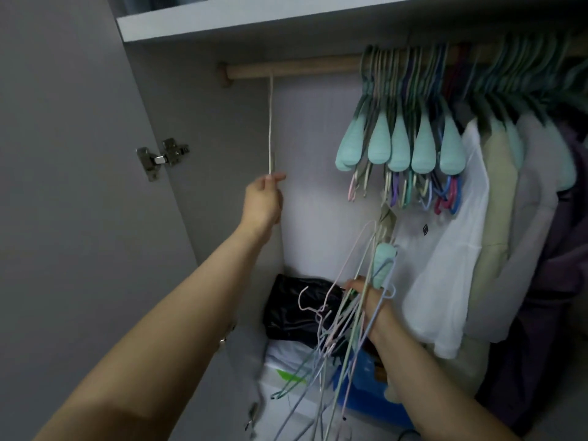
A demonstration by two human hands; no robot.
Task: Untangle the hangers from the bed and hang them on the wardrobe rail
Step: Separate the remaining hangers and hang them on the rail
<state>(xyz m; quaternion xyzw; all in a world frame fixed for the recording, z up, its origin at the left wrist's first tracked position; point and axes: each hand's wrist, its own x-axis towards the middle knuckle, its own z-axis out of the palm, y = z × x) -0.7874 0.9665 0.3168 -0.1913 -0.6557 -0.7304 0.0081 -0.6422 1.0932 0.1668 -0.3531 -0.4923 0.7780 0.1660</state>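
**One hanger on the rail, a bundle still in hand**

Left hand [263,198] raised, grip pinched on the lower end of a thin pale hanger [270,122] that hangs edge-on from the bare left stretch of the wooden wardrobe rail [296,69]. Right hand [370,297] low, fingers curled round a tangled bundle of wire hangers [334,332], pastel colours, hooks and legs splayed downward; one mint padded hanger among them.

Right along the rail: a dense row of hung hangers [410,122], mint padded ends foremost, then clothes [451,237], white, cream, purple. On the wardrobe floor below the bundle: a black bag [292,310], white bags, a blue crate [369,396]. Open door with hinge [161,157] to the left; shelf [254,17] above the rail
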